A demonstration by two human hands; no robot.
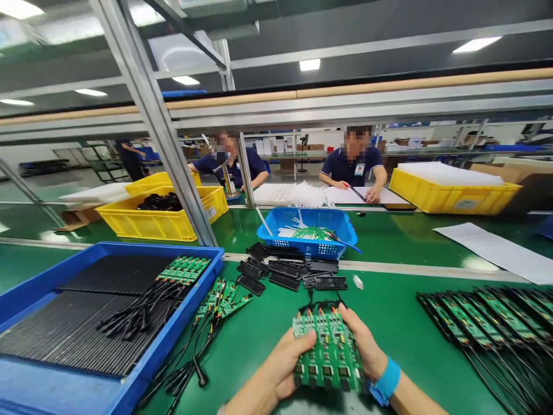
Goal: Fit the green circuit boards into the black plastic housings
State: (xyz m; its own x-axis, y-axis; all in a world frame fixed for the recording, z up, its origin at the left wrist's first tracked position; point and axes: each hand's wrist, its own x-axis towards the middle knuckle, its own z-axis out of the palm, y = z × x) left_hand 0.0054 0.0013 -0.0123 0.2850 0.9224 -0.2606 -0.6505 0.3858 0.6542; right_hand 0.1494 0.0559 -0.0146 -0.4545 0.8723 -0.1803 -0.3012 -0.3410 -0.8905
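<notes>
Board panel gripped from both sides, black casings close beyond its wired edge

At the far left of the frame, a blue tray holds cabled boards near its upper right corner; its raised right wall bounds the work area on that side. Just beside that wall, loose green boards trail black cables towards the lower edge. Green bench shows between these and the left hand, which grasps the panel's left side, thumb over the face.

The panel sits at lower centre, its strips side by side, each one's long axis running up the frame, wires at the upper end. Whether the strips are joined is unclear. The casings lie up and slightly left of it, below the blue basket, and look marginally nearer the left hand. The right hand clasps the panel's right edge, a blue wristband below it. Further right, more green bench surface shows as side room, up to the cased boards fanned along the right edge.
</notes>
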